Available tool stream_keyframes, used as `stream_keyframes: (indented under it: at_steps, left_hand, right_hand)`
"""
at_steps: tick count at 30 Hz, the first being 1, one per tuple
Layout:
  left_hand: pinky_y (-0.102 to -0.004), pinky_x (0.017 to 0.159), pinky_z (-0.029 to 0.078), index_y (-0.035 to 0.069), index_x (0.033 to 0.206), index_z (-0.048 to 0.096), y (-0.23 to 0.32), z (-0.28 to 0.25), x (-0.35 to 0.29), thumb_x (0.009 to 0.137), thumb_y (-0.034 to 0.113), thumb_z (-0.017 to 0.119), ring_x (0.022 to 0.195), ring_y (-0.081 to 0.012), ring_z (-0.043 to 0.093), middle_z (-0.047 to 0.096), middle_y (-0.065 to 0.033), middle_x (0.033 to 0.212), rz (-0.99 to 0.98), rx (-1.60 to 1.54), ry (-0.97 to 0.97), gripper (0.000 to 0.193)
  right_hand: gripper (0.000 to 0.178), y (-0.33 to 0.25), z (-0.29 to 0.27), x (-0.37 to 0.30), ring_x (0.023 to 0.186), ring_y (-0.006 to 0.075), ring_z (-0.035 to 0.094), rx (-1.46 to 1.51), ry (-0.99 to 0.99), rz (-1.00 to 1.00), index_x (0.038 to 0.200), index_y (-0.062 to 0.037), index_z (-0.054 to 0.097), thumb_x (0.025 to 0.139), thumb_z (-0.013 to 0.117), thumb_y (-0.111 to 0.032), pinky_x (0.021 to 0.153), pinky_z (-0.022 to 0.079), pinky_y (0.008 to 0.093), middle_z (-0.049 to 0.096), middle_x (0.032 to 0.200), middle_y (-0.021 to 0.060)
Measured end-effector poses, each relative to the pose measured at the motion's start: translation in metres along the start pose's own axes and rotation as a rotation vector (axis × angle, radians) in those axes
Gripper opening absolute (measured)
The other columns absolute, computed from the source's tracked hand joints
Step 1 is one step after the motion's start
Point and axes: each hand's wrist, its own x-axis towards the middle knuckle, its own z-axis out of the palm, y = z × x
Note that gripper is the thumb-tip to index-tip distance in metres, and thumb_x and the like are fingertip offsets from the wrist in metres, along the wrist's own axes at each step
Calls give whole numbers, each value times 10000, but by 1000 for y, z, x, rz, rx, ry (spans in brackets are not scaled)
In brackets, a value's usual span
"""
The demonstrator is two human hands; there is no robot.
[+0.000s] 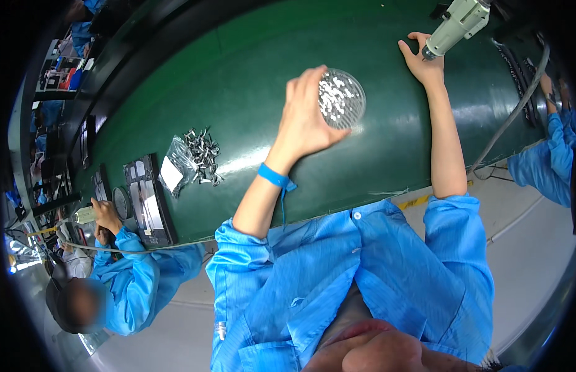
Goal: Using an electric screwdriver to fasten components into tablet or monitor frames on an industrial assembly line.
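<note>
Left grip [303,115] curled round its edge, I hold a clear dish [356,113] of small shiny pieces [335,97] in the upper middle of the frame. My right grip [420,63] is splayed wide at upper right, where a pale power tool [456,26] overlaps it. Left of centre, dark screw-like bits [205,156] and a plastic bag [178,166] lie on the green worktop [374,155].

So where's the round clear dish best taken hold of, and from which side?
Probably across the rim of the dish, from the person's left, as the left grip has it: the round outline suits a wide span, and small bright pieces lie loosely inside.
</note>
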Motion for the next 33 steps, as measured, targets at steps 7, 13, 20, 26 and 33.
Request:
stream_keyframes:
  at_steps: [7, 13, 20, 26, 33]
  left_hand:
    - [-465, 974, 417, -5, 1313, 378, 0, 0, 4, 459, 202, 869, 1156, -399, 428, 461, -218, 1279, 7, 0, -3, 1006]
    - [-473, 992, 401, -6, 1321, 376, 3, -1, 11, 449, 211, 860, 1163, -406, 423, 458, -229, 1275, -31, 2, 16, 1021]
    - [-446, 1019, 386, 0, 1336, 362, 8, 2, 5, 433, 226, 871, 1185, -392, 421, 452, -212, 1287, -55, -13, -22, 1061]
    - [-449, 1010, 386, -12, 1327, 364, 0, 2, 5, 443, 216, 870, 1173, -394, 425, 455, -216, 1275, -30, -18, -17, 1044]
    - [-457, 1028, 375, 8, 1334, 371, 4, 1, 7, 439, 211, 868, 1197, -396, 413, 446, -215, 1298, -38, -55, -44, 1043]
  right_hand:
    - [345, 2, -3, 0, 902, 318, 605, 13, -49, -57, 990, -114, 630, 779, 687, -382, 759, 515, 419, 633, 948, 121]
    - [294, -6, -3, 4, 829, 285, 640, -115, -10, -65, 946, -103, 636, 786, 706, -340, 722, 518, 385, 658, 837, 82]
    - [337, 13, 9, -2, 814, 273, 644, -140, -14, -84, 947, -103, 640, 753, 734, -362, 727, 519, 384, 661, 848, 72]
    - [344, 4, 5, -1, 806, 278, 647, -118, -4, -97, 974, -112, 641, 768, 725, -375, 725, 520, 383, 660, 848, 74]
    - [351, 3, 2, 1, 955, 321, 594, -42, -71, -65, 969, -105, 628, 790, 680, -403, 787, 507, 430, 636, 966, 102]
